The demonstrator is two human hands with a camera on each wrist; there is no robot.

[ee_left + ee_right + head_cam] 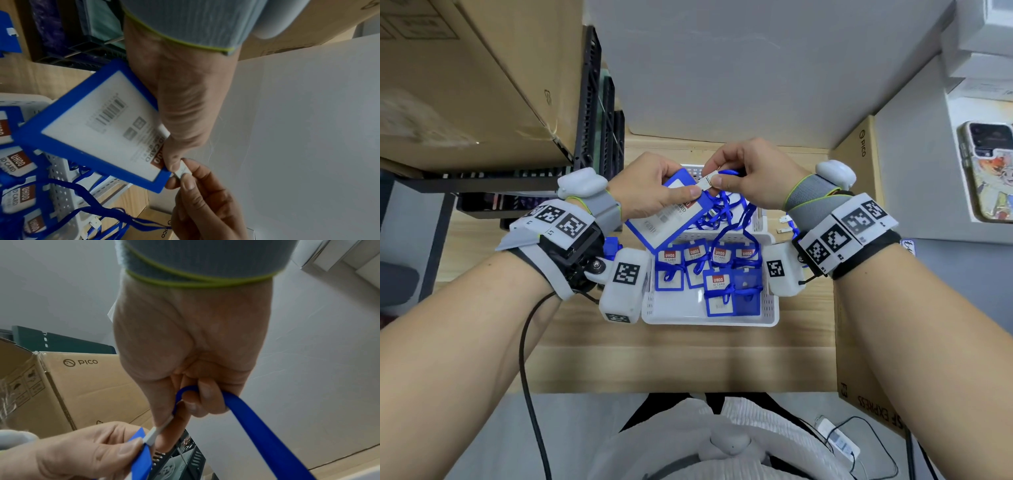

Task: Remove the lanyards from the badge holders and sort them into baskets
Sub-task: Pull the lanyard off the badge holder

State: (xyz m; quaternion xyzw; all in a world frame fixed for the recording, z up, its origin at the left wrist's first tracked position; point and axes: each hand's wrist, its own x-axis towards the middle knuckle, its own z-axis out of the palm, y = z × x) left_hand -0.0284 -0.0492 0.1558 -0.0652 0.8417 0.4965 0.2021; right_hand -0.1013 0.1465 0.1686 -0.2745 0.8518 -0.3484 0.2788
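Note:
My left hand (654, 192) grips a blue badge holder (657, 222) by its top edge, thumb on its face, above the baskets. The holder (98, 134) shows a white card with a barcode. My right hand (743, 178) pinches the white clip (709, 181) of a blue lanyard (726, 205) at the holder's top. In the right wrist view the lanyard strap (267, 434) loops round a curled finger and trails down. The clip (182, 170) sits between both thumbs. A near white basket (709, 318) holds several blue holders with lanyards; a far white basket (760, 219) holds loose lanyards.
A PICO cardboard box (859, 192) stands at the right, with another box along the table's right edge. Black crates (599, 113) and a large cardboard box (465, 75) fill the left. A phone (989, 171) lies on a white surface far right. Two small white clips (784, 228) lie beside the far basket.

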